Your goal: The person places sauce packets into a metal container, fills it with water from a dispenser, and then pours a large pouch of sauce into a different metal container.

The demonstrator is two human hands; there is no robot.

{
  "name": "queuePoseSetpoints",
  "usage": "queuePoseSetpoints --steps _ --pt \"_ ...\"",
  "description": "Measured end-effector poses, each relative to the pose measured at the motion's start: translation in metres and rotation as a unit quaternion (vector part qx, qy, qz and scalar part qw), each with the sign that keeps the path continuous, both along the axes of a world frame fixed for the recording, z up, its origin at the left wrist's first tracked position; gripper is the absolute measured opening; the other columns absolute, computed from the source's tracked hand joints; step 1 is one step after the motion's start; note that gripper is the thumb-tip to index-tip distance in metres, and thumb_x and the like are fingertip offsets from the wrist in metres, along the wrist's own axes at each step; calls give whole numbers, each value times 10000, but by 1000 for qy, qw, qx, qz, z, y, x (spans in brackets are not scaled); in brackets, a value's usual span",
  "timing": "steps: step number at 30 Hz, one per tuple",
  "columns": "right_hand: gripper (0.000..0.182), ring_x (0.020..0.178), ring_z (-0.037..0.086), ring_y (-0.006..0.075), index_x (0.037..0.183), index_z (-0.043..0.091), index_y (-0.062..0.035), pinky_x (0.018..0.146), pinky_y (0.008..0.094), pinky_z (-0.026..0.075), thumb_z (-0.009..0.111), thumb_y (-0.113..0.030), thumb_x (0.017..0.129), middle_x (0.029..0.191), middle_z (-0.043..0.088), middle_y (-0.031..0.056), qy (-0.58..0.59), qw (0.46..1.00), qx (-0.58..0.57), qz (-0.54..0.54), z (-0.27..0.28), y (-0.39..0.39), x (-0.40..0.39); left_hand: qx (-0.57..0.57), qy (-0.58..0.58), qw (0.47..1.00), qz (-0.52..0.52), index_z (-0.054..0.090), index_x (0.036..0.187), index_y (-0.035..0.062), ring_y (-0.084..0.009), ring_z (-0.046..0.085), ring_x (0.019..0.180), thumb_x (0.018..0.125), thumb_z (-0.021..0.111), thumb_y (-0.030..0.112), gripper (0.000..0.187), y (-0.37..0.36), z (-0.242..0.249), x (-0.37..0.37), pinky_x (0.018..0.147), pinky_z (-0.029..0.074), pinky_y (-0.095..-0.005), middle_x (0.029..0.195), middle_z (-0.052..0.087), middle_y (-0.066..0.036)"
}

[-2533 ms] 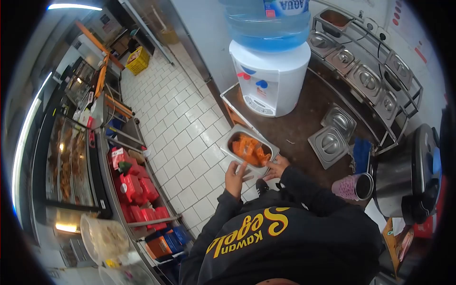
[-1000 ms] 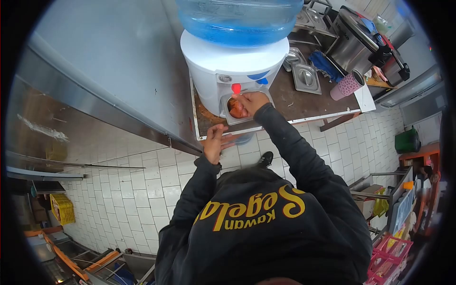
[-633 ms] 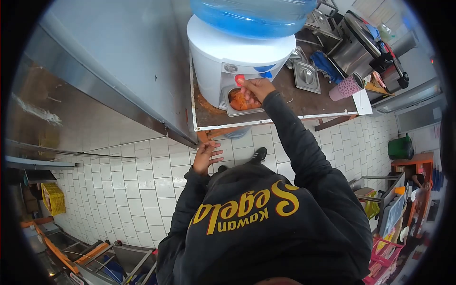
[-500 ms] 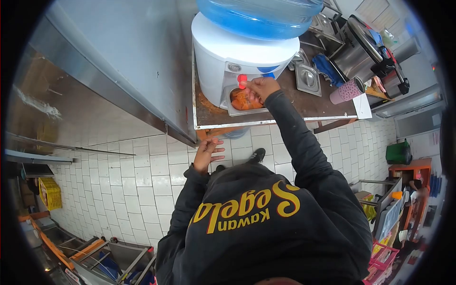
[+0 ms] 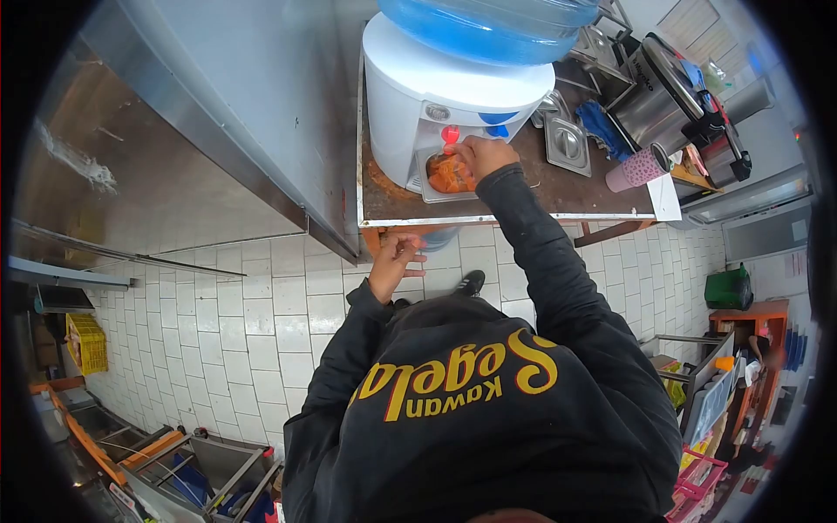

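My right hand (image 5: 486, 158) is over the back right of a small metal pan (image 5: 454, 198), just below the taps. Its fingers are curled together and their tips point down; what they hold, if anything, is hidden. Orange pieces of what looks like food (image 5: 450, 176) lie in the pan under the water dispenser's (image 5: 427, 74) front. The red tap (image 5: 450, 134) is just left of these fingers and the blue tap (image 5: 497, 132) just behind them. My left hand (image 5: 397, 264) hangs in front of the table edge, empty, its fingers bent and apart.
A large blue water bottle (image 5: 488, 30) sits on the dispenser. To the right on the table (image 5: 558, 199) are a metal lid (image 5: 567, 145), a blue cloth (image 5: 602, 127), a pink tumbler (image 5: 633, 170) and a steel cooker (image 5: 660, 91). A steel cabinet (image 5: 235, 96) stands on the left.
My right hand has left the red tap and moved slightly right, over the pan. More of the orange pieces shows now. My left hand has risen a little toward the table edge.
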State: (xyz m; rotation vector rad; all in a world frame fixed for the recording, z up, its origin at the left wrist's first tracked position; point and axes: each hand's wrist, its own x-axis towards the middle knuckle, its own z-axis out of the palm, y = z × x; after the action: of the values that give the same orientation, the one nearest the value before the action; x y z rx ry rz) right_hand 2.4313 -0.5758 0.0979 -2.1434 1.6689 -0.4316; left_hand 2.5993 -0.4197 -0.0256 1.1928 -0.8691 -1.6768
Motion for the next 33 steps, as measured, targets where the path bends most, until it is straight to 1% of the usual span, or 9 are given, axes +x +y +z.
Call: queuePoseSetpoints --steps 2,8,9,11,15,17,20,24,33 --pt "353 604 621 236 804 669 -141 591 368 487 486 -435 869 576 611 18 61 996 -71 9 -9 -3 -3 13 6 1000 2 421 1170 38 -206 576 947 936 485 321 373 6 -2 1 748 537 -335 1111 540 -118" --pt "365 617 621 258 802 666 -136 607 389 487 502 -458 855 583 611 37 67 994 -83 -6 -8 -2 -2 17 15 999 24 437 1156 34 -203 581 938 939 481 306 351 17 0 5 748 537 -340 1104 547 -114" --pt "365 617 621 258 802 666 -136 607 389 487 502 -458 855 583 611 37 66 994 -83 -6 -9 -2 -2 17 15 999 24 437 1156 34 -203 581 938 939 481 306 351 18 0 6 748 537 -340 1104 547 -114" --pt "394 518 587 204 783 674 -124 560 342 468 515 -476 857 512 574 9 59 993 -103 -7 -10 -2 -2 34 14 999 25 445 1153 31 -203 581 941 938 483 303 349 22 -2 6 750 538 -343 1106 549 -111" --pt "389 525 587 207 792 678 -125 562 343 467 515 -472 859 520 578 15 46 995 -83 -10 -8 0 -1 45 20 999 21 453 1152 32 -203 581 942 936 488 305 350 28 -9 8 751 538 -345 1107 549 -109" --pt "402 615 617 254 786 670 -128 609 379 483 498 -484 857 572 606 51 47 994 -99 0 -11 -1 -2 46 22 999 12 460 1151 32 -201 580 942 935 491 306 350 29 -10 8 755 536 -346 1108 548 -104" --pt "408 617 614 250 788 669 -121 610 373 480 498 -485 857 579 607 54 32 998 -51 -12 2 4 1 49 16 999 12 466 1144 33 -201 576 946 936 489 306 344 30 -10 8 757 534 -347 1109 548 -101" --pt "420 618 611 251 787 668 -116 613 369 478 496 -492 856 591 611 58 50 997 -66 -5 0 2 0 55 24 998 11 467 1142 34 -200 573 951 939 485 294 331 31 -14 6 763 533 -348 1109 548 -99" --pt "454 689 621 284 805 675 -123 649 398 484 473 -526 858 654 631 80 78 994 -70 -1 -3 -1 -1 59 24 998 -1 474 1138 34 -203 561 972 948 460 295 323 29 -13 0 766 531 -346 1117 546 -91"
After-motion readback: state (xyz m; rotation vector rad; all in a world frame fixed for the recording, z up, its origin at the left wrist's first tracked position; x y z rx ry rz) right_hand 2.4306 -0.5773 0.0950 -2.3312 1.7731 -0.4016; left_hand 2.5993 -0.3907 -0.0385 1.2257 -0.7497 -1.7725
